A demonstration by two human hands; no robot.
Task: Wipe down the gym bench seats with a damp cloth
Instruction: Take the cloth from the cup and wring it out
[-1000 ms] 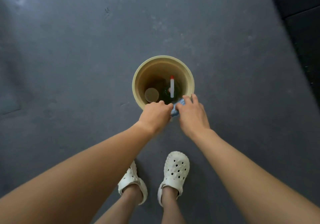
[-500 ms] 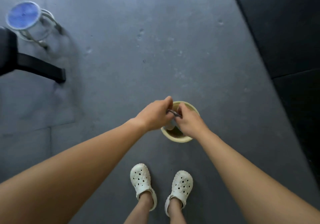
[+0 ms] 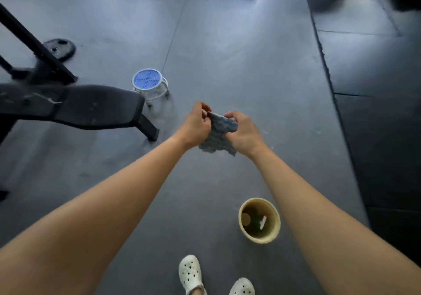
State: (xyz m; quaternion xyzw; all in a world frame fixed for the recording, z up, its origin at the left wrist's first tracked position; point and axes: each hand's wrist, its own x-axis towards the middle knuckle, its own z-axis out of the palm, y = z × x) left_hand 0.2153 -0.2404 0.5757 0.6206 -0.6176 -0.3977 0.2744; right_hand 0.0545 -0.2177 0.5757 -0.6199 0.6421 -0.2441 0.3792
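Looking down from head height, two bare forearms are seen stretched forward over a dark grey rubber floor [image 3: 250, 55]. A small blue-grey patterned cloth [image 3: 217, 138] is held in the air between the two hands, clear of the floor. The left hand [image 3: 197, 125] is curled at the cloth's left edge, and the top corner is pinched between thumb and fingertips. The right hand [image 3: 243, 133] is clenched on the cloth's right side, so that part of the fabric is bunched inside the fist and the rest hangs below both hands in a loose flap.

To the left, a black padded gym bench [image 3: 91, 108] is shown, its end pointing toward the hands but well apart from the cloth. Pale scuffs are visible on its padding (whether dust or wear cannot be told). Just beyond the bench's end, a low white stool [image 3: 148, 83] with a round blue perforated top is placed on the floor. Farther back, a black weight plate [image 3: 59, 49] is laid flat beside a slanted black frame bar [image 3: 34, 44].

Near the bottom, beside the right forearm, a cream bucket [image 3: 259, 239] is set upright on the floor; a round tan object and a white stick with a red tip are seen inside. White perforated clogs [image 3: 190, 274] are worn on both feet.
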